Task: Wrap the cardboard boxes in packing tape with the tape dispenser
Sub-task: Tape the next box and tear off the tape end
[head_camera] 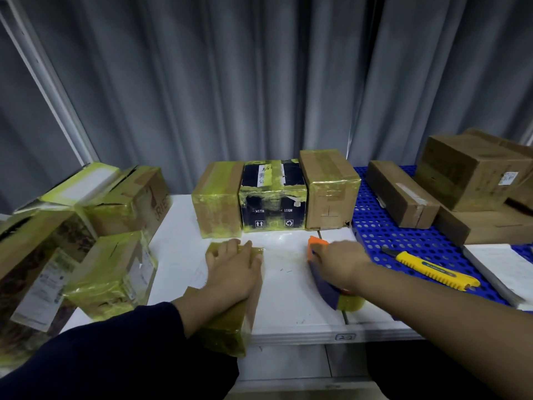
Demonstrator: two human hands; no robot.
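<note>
So the desk (pixel 288 298) is the big white thing everything sits on, with a blue perforated panel (pixel 375 226) butted up on its right side. The plain brown boxes (pixel 473 168) are piled on that panel and show no yellow tape that I can see. The yellow-taped boxes (pixel 115 272) are heaped on the left, and a row of three boxes (pixel 272 194) stands along the back (the middle one is dark blue with printing).

The box being worked on (pixel 230 324) lies front and centre-left. Its long axis runs straight away from the person, and its near end hangs over the desk's front edge. It's shiny yellow-green all over, so my guess is it's nearly wrapped.

The left hand (pixel 233 272) lies palm-down on top of it with the fingers spread flat toward the far end, pinning it rather than gripping.

The tape dispenser (pixel 323 287) sits to the right of that box with bare desk between them. It lies roughly parallel to the box, orange end pointing away and tape roll (pixel 350 303) toward the person. The right hand (pixel 340 264) is wrapped over it, and it's a bit blurry but reads as a grip.

So the key bit is that the box lies to the left of the dispenser hand. I reckon any next strip means swinging the dispenser leftward across that gap while the left hand keeps the box pinned.

There's a yellow utility knife (pixel 435 271) on the blue panel, closest to the right arm and untouched.
</note>
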